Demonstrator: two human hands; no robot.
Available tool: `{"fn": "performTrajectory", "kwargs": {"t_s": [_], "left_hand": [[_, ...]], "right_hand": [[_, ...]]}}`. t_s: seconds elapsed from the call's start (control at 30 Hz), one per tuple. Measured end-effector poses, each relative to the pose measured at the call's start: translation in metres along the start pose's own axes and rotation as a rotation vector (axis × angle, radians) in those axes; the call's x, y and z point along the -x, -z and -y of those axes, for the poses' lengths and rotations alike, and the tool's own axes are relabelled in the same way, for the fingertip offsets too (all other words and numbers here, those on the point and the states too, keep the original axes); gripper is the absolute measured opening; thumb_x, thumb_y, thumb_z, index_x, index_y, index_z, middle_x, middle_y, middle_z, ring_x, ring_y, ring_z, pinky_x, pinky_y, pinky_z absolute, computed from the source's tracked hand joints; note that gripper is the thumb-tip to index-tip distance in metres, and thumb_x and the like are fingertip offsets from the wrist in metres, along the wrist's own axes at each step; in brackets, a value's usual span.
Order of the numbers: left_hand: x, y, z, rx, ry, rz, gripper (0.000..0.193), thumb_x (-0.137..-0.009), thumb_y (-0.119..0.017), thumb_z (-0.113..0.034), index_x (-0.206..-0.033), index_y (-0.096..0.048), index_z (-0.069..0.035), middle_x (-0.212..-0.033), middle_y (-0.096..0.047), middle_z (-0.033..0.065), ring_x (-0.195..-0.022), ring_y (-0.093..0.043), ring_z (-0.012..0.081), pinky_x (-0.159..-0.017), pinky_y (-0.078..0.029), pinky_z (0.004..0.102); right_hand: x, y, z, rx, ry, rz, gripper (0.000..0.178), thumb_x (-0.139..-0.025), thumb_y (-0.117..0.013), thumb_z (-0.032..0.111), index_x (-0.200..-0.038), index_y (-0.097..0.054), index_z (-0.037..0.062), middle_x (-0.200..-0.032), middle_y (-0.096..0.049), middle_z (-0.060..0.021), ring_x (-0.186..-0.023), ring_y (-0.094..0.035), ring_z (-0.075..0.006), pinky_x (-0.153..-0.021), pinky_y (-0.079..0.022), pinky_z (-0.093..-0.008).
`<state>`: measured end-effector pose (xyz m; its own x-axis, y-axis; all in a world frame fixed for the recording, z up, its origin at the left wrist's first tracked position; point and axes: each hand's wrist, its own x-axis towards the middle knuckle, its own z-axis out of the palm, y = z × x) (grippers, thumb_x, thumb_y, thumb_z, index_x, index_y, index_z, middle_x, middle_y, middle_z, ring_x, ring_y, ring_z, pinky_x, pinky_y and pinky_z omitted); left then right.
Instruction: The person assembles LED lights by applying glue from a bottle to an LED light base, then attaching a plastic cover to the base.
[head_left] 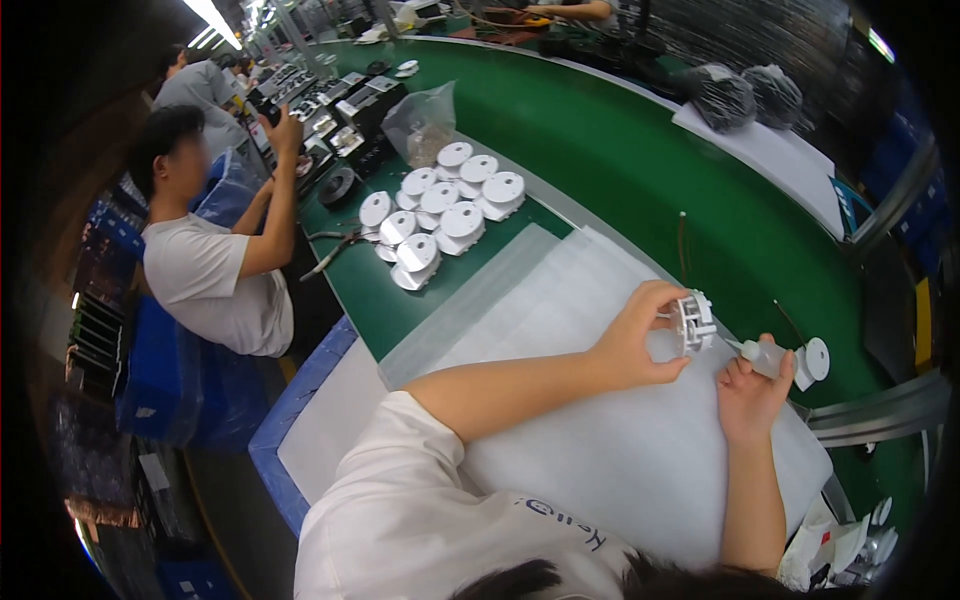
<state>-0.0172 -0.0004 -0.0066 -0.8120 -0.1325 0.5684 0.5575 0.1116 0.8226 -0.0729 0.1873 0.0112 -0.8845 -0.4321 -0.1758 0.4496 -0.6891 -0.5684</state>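
Note:
My left hand grips a round white plastic housing by its rim, with ribs and openings on the side turned to the right. In my right hand is a small translucent squeeze bottle, tilted so that its thin nozzle points left toward the housing. A narrow gap seems to lie between the nozzle tip and the housing. Just beyond my right fingers stands a white disc-topped part. Beneath both hands spreads a white foam sheet.
Several white disc-topped parts stand grouped at the left of the green bench. Beside them lie pliers and a clear plastic bag with small pieces. A co-worker sits at the left. Black-wrapped bundles rest at the far right.

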Motion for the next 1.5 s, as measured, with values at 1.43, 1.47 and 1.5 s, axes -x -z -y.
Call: {"fn": "performTrajectory", "kwargs": {"t_s": [1.43, 1.47, 1.5], "left_hand": [[0.013, 0.009, -0.01, -0.695, -0.962, 0.171, 0.039, -0.072, -0.061, -0.015, -0.107, -0.048, -0.025, -0.115, -0.044, 0.0056, -0.102, -0.047, 0.0304, -0.072, -0.045, 0.0375], [0.013, 0.009, -0.011, -0.705, -0.963, 0.175, 0.039, -0.072, -0.061, -0.014, -0.107, -0.048, -0.024, -0.114, -0.044, 0.0057, -0.102, -0.047, 0.0304, -0.072, -0.045, 0.0374], [0.012, 0.01, -0.011, -0.707, -0.96, 0.175, 0.039, -0.072, -0.061, -0.014, -0.107, -0.048, -0.024, -0.114, -0.044, 0.0057, -0.102, -0.047, 0.0304, -0.072, -0.045, 0.0374]], "right_hand": [[0.06, -0.031, 0.021, 1.258, 0.971, 0.669, 0.048, -0.071, -0.065, 0.038, -0.104, -0.038, 0.0168, -0.081, -0.049, -0.0065, -0.057, -0.043, -0.0165, -0.057, -0.032, -0.0308], [0.06, -0.031, 0.02, 1.243, 0.976, 0.659, 0.048, -0.07, -0.066, 0.036, -0.104, -0.039, 0.0166, -0.081, -0.049, -0.0067, -0.057, -0.043, -0.0167, -0.057, -0.032, -0.0312], [0.061, -0.031, 0.019, 1.228, 0.981, 0.65, 0.047, -0.069, -0.067, 0.035, -0.104, -0.04, 0.0164, -0.082, -0.049, -0.0069, -0.057, -0.043, -0.0169, -0.057, -0.032, -0.0316]]}}
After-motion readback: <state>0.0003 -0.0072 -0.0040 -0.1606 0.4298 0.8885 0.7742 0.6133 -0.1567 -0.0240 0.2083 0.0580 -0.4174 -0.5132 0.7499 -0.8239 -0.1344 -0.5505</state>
